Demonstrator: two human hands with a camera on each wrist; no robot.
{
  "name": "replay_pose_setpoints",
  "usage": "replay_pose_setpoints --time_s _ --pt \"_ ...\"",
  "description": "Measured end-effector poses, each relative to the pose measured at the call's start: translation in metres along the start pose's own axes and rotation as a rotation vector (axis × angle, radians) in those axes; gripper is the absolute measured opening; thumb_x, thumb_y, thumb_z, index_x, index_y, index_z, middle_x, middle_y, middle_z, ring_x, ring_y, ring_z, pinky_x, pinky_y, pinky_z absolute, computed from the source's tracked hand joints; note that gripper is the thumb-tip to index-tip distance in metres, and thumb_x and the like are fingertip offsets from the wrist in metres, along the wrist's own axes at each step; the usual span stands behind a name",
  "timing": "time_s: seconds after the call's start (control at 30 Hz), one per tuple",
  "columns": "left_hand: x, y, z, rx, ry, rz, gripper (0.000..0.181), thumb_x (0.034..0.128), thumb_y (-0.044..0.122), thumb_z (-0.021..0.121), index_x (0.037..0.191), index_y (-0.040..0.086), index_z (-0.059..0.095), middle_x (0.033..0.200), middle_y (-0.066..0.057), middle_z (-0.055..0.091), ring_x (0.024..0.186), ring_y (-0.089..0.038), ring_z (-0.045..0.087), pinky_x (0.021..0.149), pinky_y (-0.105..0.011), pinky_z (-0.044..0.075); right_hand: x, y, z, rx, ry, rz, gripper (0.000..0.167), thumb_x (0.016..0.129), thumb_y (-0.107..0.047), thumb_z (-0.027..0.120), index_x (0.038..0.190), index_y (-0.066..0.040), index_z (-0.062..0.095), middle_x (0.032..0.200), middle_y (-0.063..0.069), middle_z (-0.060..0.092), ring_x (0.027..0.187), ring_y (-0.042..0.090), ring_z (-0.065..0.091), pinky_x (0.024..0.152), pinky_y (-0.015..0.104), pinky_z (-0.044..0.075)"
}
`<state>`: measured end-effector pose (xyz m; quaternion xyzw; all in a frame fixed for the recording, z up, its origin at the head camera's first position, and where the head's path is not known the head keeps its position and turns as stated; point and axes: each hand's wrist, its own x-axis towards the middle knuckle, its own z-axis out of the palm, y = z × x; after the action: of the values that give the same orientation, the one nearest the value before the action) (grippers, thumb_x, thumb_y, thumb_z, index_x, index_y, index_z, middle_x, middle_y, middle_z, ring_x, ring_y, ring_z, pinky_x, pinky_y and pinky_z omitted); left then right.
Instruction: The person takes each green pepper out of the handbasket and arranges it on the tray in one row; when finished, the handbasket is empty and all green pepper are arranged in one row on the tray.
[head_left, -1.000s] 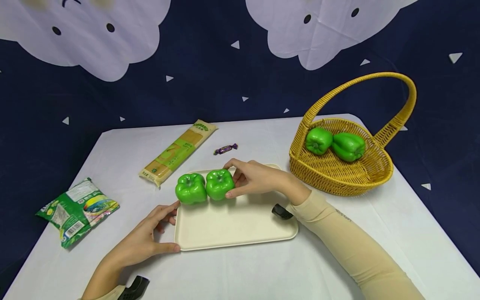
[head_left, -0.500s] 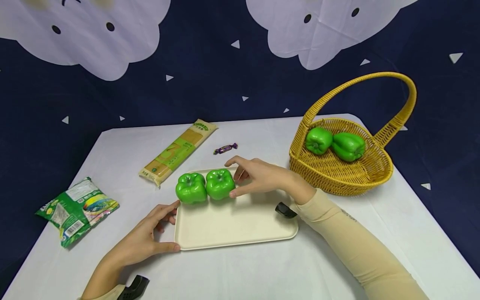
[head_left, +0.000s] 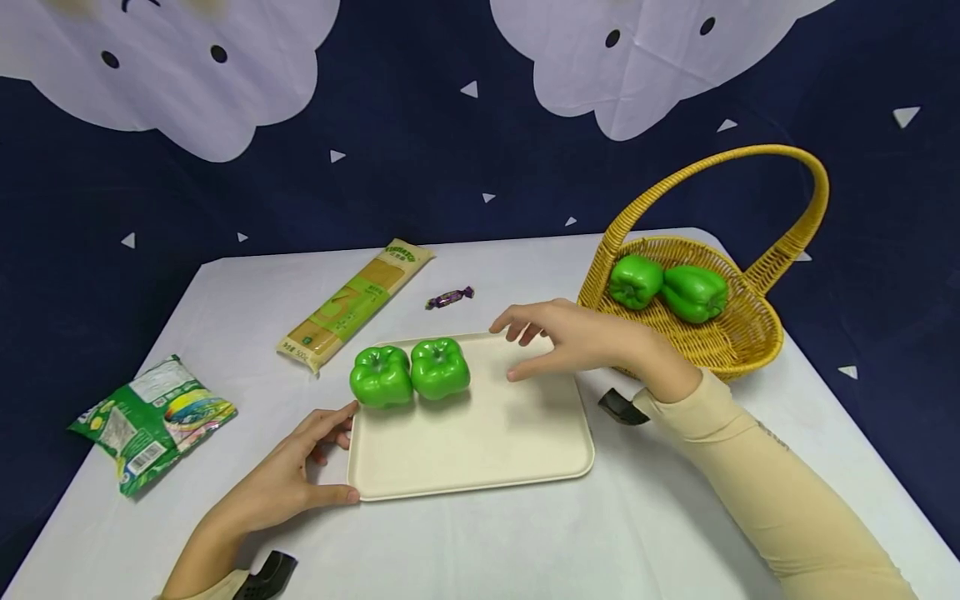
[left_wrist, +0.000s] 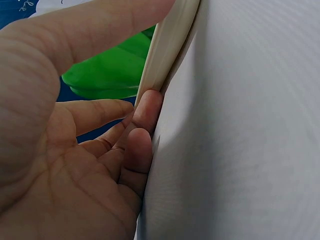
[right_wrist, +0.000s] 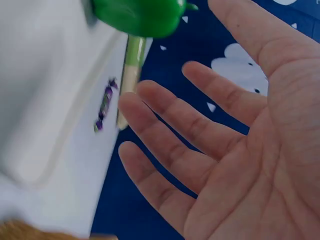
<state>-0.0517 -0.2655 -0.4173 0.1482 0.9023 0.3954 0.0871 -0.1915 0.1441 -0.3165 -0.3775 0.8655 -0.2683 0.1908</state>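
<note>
In the head view, two green bell peppers, a left one (head_left: 381,377) and a right one (head_left: 440,368), stand side by side at the back left of a cream tray (head_left: 472,454). My left hand (head_left: 281,479) rests against the tray's left edge, thumb at the near corner and forefinger farther back. The left wrist view shows the thumb and fingertips touching the tray rim (left_wrist: 167,45). Above the tray's right half hovers my right hand (head_left: 573,337), fingers spread and holding nothing, apart from the peppers. Its bare palm shows in the right wrist view.
A yellow wicker basket (head_left: 678,354) with a tall handle stands at the right, two green peppers (head_left: 667,287) inside. Behind the tray lie a purple-wrapped candy (head_left: 450,297) and a long noodle packet (head_left: 356,304). A green snack bag (head_left: 155,425) lies at the left.
My right hand has drawn away from the right pepper, moving right toward the basket, its fingers spreading. Both peppers on the tray and my left hand stay in place.
</note>
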Motion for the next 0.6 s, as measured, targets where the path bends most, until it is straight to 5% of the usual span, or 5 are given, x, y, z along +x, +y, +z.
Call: replay_pose_setpoints --time_s 0.23,0.6 --pt "0.000 -0.001 0.000 0.006 0.001 -0.003 0.111 0.0722 0.035 0.100 0.163 0.007 0.044 0.133 -0.004 0.058 0.108 -0.004 0.051 0.088 -0.020 0.048 -0.038 0.002 -0.027 -0.065 0.019 0.049 0.049 0.098 -0.043 0.079 0.142 -0.025 0.066 0.133 -0.001 0.072 0.121 0.019 0.070 0.104 0.049 0.057" --pt "-0.001 -0.001 0.000 -0.006 -0.001 0.011 0.110 0.0730 0.036 0.100 0.163 0.007 0.043 0.135 -0.005 0.058 0.109 -0.004 0.051 0.088 -0.020 0.048 -0.079 0.012 -0.055 -0.118 0.045 0.095 0.036 0.101 -0.021 0.077 0.136 -0.015 0.071 0.128 -0.002 0.073 0.119 0.017 0.070 0.104 0.046 0.057"
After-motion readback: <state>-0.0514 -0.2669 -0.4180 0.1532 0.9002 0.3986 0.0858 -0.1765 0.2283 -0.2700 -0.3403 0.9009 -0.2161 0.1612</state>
